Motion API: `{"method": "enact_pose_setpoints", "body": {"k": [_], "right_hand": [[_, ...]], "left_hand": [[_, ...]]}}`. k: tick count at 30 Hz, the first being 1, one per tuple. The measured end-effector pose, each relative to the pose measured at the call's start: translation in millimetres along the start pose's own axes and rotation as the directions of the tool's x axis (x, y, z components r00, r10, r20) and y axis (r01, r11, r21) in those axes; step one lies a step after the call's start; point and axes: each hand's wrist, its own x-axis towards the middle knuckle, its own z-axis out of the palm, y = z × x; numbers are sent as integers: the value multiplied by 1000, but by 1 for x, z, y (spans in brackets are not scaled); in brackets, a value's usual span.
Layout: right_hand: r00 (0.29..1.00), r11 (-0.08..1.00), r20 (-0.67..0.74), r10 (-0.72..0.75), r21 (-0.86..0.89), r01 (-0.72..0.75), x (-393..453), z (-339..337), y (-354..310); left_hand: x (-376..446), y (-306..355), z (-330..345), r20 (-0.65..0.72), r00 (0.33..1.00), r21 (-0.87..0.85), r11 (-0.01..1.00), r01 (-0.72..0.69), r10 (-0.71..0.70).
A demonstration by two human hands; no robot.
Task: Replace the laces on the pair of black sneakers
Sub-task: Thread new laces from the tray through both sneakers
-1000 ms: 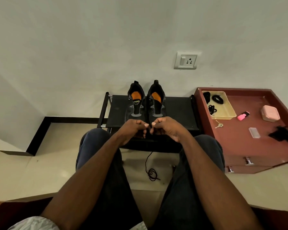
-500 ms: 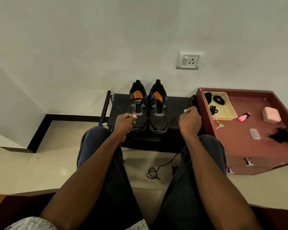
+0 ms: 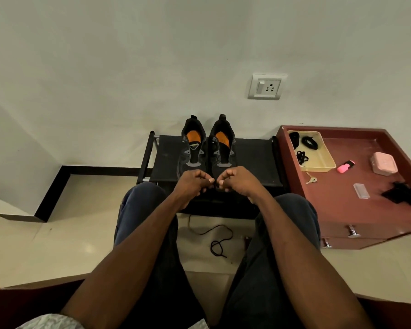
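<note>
Two black sneakers with orange insoles, the left sneaker [image 3: 192, 146] and the right sneaker [image 3: 222, 146], stand side by side on a black shoe rack [image 3: 254, 157], toes toward me. My left hand [image 3: 192, 182] and my right hand [image 3: 235, 180] sit close together over the toes, fingers curled, each pinching a thin black lace between the fingertips. The lace itself is barely visible between the hands. A loose black lace [image 3: 217, 243] lies coiled on the floor between my knees.
A red-brown drawer unit [image 3: 356, 210] stands to the right with a beige tray [image 3: 323, 160] of black laces, keys [image 3: 311, 179], a pink highlighter [image 3: 345, 166], a pink case [image 3: 384, 163], a clear box [image 3: 361, 191] and black cloth [image 3: 406, 195]. A wall socket [image 3: 266, 86] is above.
Half a second ago my hands were pulled wide apart with the lace stretched between them. They have come back together over the sneaker toes. The floor lace has shifted.
</note>
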Motion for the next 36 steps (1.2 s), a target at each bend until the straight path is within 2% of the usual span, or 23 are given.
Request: {"method": "enact_pose_setpoints", "body": {"k": [2, 5, 7, 12, 14, 16, 18, 19, 20, 23, 24, 28, 32, 36], "right_hand": [[1000, 1000, -21, -8, -17, 7, 1, -5, 2], [987, 996, 154, -52, 79, 41, -1, -2, 3], [980, 998, 191, -61, 46, 53, 0, 3, 2], [1000, 996, -9, -5, -89, 4, 5, 1, 1], [994, 989, -96, 47, -137, -60, 11, -4, 4], [986, 965, -118, 120, -221, -144, 19, -10, 5], [982, 901, -30, 186, -393, -183, 26, -16, 0], [981, 848, 14, 192, -505, -159, 31, -19, -4], [984, 840, 46, 174, -528, -124, 34, -23, -11], [984, 941, 161, 72, -337, -14, 49, -35, -25], [984, 968, 168, 64, -251, -20, 53, -38, -25], [987, 992, 134, 93, 69, -103, 76, -39, -5], [996, 982, -13, 93, 164, -90, 98, -40, 0], [997, 962, -18, 70, 265, -63, 102, -43, -7]], "left_hand": [[3, 0, 0, -4, 1000, -19, 1000, -2, 2], [3, 2, 2, 45, 999, -71, 997, -19, 22], [2, 2, 3, 54, 998, -86, 996, -23, 28], [6, 2, -3, -36, 999, -81, 997, 11, -13], [9, 4, -5, -24, 999, -81, 996, 23, -25], [15, 7, -4, 32, 999, -49, 999, 19, -18], [22, 14, 0, 83, 996, -6, 1000, -12, 12], [25, 18, 3, 96, 995, 22, 999, -38, 36], [30, 23, 7, 106, 992, 56, 996, -69, 63], [53, 35, 18, 111, 985, 188, 970, -153, 134], [62, 36, 20, 103, 984, 203, 966, -163, 144], [92, 26, 15, 90, 993, 36, 996, -77, 73], [109, 25, 10, 67, 996, 2, 999, -53, 53], [118, 37, 17, 13, 995, 13, 995, -95, 95]]}}
